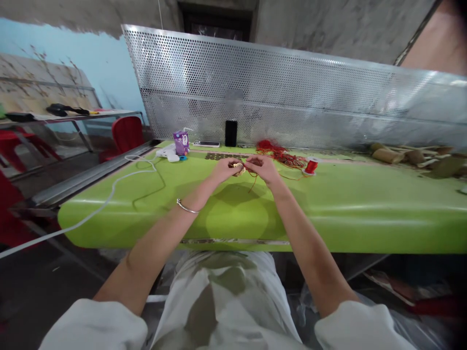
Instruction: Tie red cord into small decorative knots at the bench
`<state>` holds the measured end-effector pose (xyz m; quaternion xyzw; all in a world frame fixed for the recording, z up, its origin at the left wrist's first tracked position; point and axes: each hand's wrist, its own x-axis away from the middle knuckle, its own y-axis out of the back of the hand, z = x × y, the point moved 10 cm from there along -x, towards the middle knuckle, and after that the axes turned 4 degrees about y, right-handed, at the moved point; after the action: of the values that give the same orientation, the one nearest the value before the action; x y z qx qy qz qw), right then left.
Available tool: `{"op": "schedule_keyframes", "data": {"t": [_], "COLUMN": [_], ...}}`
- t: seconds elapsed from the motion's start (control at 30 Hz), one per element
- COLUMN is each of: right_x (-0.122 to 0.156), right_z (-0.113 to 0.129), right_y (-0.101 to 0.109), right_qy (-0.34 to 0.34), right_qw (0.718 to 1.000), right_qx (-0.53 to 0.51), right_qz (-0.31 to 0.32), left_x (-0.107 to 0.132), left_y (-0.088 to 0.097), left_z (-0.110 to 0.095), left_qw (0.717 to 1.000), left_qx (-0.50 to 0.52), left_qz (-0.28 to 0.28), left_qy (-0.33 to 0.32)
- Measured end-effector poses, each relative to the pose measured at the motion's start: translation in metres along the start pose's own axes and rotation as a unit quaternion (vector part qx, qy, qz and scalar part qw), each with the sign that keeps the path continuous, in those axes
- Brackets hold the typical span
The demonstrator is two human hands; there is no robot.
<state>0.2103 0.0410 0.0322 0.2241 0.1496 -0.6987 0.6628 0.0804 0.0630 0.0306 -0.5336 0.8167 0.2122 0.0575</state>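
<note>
Both my hands meet over the middle of the green table. My left hand pinches a small pale, round piece, and a thin bracelet circles that wrist. My right hand is closed on a red thread that hangs in a loop below the fingers. The thread runs right toward a small red spool standing on the table. Behind the hands lies a tangle of red thread.
A purple carton, a white charger with its cable, a phone and a black cylinder stand at the back left. A perforated metal panel closes the far side. Bamboo pieces lie at the right; red chairs at the left.
</note>
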Motion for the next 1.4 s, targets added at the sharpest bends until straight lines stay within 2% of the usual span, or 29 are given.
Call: {"op": "schedule_keyframes", "data": {"t": [0.27, 0.43, 0.67, 0.77, 0.83, 0.97, 1.03, 1.13, 1.2, 1.23, 1.3, 1.4], "right_x": [0.000, 0.000, -0.001, -0.004, -0.005, -0.001, 0.001, 0.006, 0.013, 0.015, 0.015, 0.013], "right_z": [0.001, -0.002, -0.007, -0.012, -0.010, 0.014, 0.025, 0.026, 0.021, 0.018, 0.015, 0.012], "right_y": [0.004, 0.002, 0.005, 0.008, 0.014, 0.028, 0.019, -0.019, -0.041, -0.046, -0.046, -0.037], "right_qy": [-0.014, -0.025, -0.025, -0.020, 0.006, 0.090, 0.117, 0.123, 0.117, 0.115, 0.111, 0.093], "right_qw": [1.000, 0.999, 0.999, 0.998, 0.992, 0.962, 0.961, 0.964, 0.944, 0.932, 0.913, 0.915], "right_qx": [0.000, -0.018, -0.004, 0.042, 0.112, 0.220, 0.228, 0.229, 0.273, 0.305, 0.360, 0.372], "right_qz": [-0.025, -0.024, -0.034, -0.035, -0.055, -0.132, -0.108, 0.051, 0.142, 0.161, 0.157, 0.126], "left_x": [0.007, 0.008, 0.001, 0.001, 0.000, 0.000, 0.001, 0.003, 0.004, 0.004, 0.004, 0.005], "left_y": [-0.009, -0.018, -0.013, -0.010, -0.007, -0.007, -0.008, -0.004, 0.000, 0.002, 0.005, 0.008], "left_z": [-0.007, -0.008, 0.007, 0.008, 0.012, 0.023, 0.025, 0.029, 0.031, 0.033, 0.035, 0.034], "left_qw": [0.997, 0.995, 0.997, 0.996, 0.992, 0.975, 0.971, 0.966, 0.965, 0.964, 0.962, 0.960], "left_qx": [-0.050, -0.016, 0.023, 0.050, 0.098, 0.183, 0.198, 0.203, 0.198, 0.195, 0.193, 0.192], "left_qz": [0.057, 0.099, 0.069, 0.066, 0.057, 0.044, 0.040, 0.005, -0.014, -0.024, -0.042, -0.062], "left_qy": [-0.004, -0.017, 0.017, 0.023, 0.049, 0.117, 0.131, 0.158, 0.171, 0.177, 0.188, 0.195]}}
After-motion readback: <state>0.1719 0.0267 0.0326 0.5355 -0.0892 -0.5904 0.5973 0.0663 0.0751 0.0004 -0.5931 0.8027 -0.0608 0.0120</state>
